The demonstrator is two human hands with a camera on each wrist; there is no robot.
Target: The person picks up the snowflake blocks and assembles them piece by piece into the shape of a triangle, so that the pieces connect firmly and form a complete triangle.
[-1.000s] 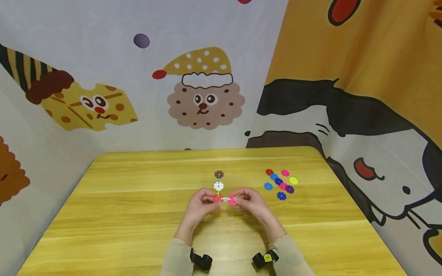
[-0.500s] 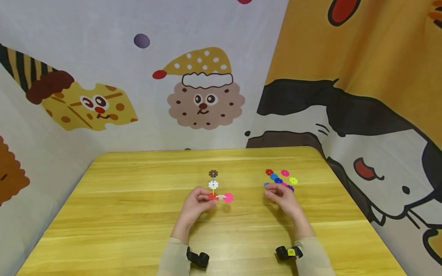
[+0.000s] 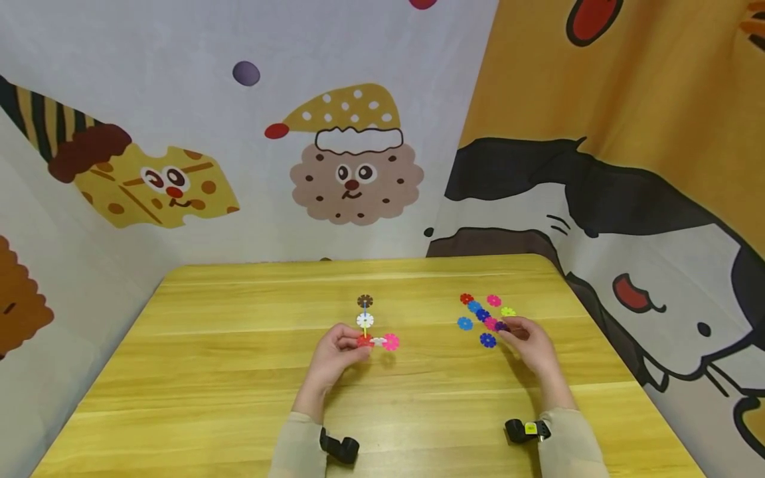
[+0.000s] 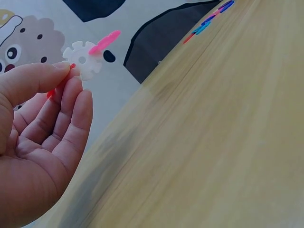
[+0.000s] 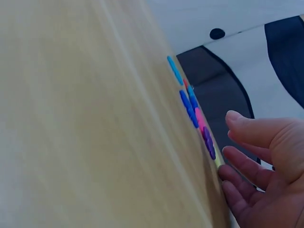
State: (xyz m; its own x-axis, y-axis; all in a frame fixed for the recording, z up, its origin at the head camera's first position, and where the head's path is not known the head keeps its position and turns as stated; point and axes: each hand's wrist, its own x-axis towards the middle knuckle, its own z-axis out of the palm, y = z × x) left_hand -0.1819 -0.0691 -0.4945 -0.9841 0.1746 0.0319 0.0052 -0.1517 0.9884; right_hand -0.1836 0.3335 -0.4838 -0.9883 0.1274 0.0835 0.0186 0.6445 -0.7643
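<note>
My left hand (image 3: 333,353) pinches a red notched plastic disc (image 3: 363,340) between thumb and fingers. That disc belongs to a joined L-shaped chain of snowflake discs. One arm of it runs through a thin yellow edge to a white disc (image 3: 365,320) and up to a brown disc (image 3: 365,301). Rightward it goes through another white disc (image 4: 82,60) to a pink disc (image 3: 391,342). My right hand (image 3: 530,345) hovers at the loose discs, fingertips by a purple disc (image 3: 501,326) and partly covering a yellow disc (image 3: 508,311). In the right wrist view its thumb and fingers are apart, holding nothing.
Loose discs lie on the wooden table (image 3: 239,372) at the right: a light blue disc (image 3: 465,323), a dark blue disc (image 3: 488,340), a red disc (image 3: 466,299) and several more, some overlapping in a row. A printed cloth (image 3: 203,40) hangs behind the table.
My right hand has let go of the chain's pink disc and moved right to the loose discs. The left hand, still gripping the chain, has shifted slightly left.
</note>
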